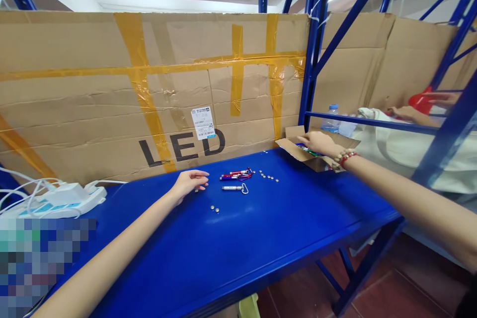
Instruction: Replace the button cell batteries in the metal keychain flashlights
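My left hand (189, 184) hovers low over the blue table, its fingers loosely stretched out and apart, with nothing visible in them. A small silver button cell (197, 190) lies just by its fingertips. To its right is a silver penlight-like tube (231, 188) with a carabiner clip. Behind that, red and purple tubes (234, 176) with clips lie together. My right hand (318, 143), wearing a beaded bracelet, reaches over an open cardboard box (292, 150); its fingers look extended, the tips partly hidden. Colourful items (307, 149) show below it in the box.
Several button cells (264, 176) lie scattered right of the tubes, and two more (215, 209) nearer me. A white power strip (87, 202) with cables sits at left. Cardboard (179, 109) walls the back. Blue rack posts (309, 74) stand at right; another person's hands (413, 114) are beyond.
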### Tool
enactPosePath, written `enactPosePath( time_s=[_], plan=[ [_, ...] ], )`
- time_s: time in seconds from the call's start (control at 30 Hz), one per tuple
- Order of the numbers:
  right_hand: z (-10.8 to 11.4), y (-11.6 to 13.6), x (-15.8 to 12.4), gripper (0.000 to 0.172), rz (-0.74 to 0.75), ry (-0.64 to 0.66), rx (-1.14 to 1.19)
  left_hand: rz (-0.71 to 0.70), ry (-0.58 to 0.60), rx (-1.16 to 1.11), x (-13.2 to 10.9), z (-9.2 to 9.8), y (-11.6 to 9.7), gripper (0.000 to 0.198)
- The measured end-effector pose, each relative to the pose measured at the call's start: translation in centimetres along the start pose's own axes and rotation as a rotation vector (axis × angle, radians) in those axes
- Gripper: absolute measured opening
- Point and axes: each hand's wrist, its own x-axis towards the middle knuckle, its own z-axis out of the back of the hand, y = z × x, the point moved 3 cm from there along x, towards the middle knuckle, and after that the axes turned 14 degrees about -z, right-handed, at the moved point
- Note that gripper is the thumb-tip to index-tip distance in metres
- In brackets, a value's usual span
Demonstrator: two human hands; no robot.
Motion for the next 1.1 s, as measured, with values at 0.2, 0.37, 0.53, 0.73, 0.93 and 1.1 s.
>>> enactPosePath(
  time_s=[0.2,0.37,0.53,0.73,0.93,1.1],
  plan=[
    [-3.7,6.0,-6.6,0.051,0.316,0.211,-0.007,0.009,-0.068,0.095,-1.3,0.9,1.0,0.034],
    [-7.1,7.1,-8.7,0.038,0.299,0.289,0.018,-0.06,-0.122,0.31,-2.0,2.5,1.1,0.038],
    [-8.2,6.9,-8.1,0.02,0.299,0.359,0.103,-0.162,-0.081,0.541,-3.2,2.5,0.9,0.027],
    [-8.0,7.4,-7.7,0.013,0.294,0.405,0.113,-0.202,0.011,0.634,-3.1,1.3,1.8,0.021],
    [-7.0,7.8,-7.4,0.011,0.273,0.486,0.067,-0.181,0.013,0.597,-2.1,1.6,2.0,0.016],
    [-6.1,7.9,-7.4,0.014,0.263,0.527,0.03,-0.116,-0.036,0.478,-2.1,1.8,1.8,0.019]
  ],
)
